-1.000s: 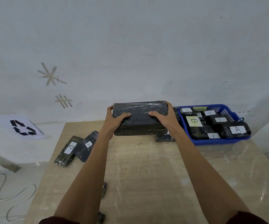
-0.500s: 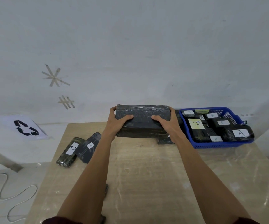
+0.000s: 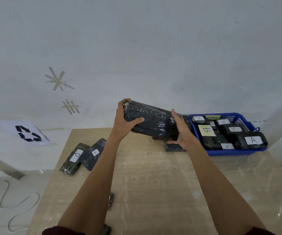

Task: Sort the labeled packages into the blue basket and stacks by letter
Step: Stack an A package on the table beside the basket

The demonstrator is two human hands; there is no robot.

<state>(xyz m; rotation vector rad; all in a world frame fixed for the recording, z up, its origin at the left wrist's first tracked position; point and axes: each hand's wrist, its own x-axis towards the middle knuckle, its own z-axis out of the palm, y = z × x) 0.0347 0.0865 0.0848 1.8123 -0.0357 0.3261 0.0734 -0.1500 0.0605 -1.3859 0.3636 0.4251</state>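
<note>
Package [image 3: 153, 121], large, black and film-wrapped, tilted above the far edge of the table [image 3: 153, 184], its ends gripped by left hand [image 3: 123, 121] and right hand [image 3: 180, 131]; blue basket [image 3: 235, 152], at right, holding parcels [image 3: 253, 141] labelled "A" and "B"; D pack [image 3: 72, 158] and A pack [image 3: 92, 155] lying at left.

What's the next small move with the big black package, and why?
Probably rotate it to expose its letter: the big package, gripped at its ends by the left hand and right hand, hangs tilted above the table, and no label shows on its visible faces, so blue basket or stack can't be chosen yet.
</note>
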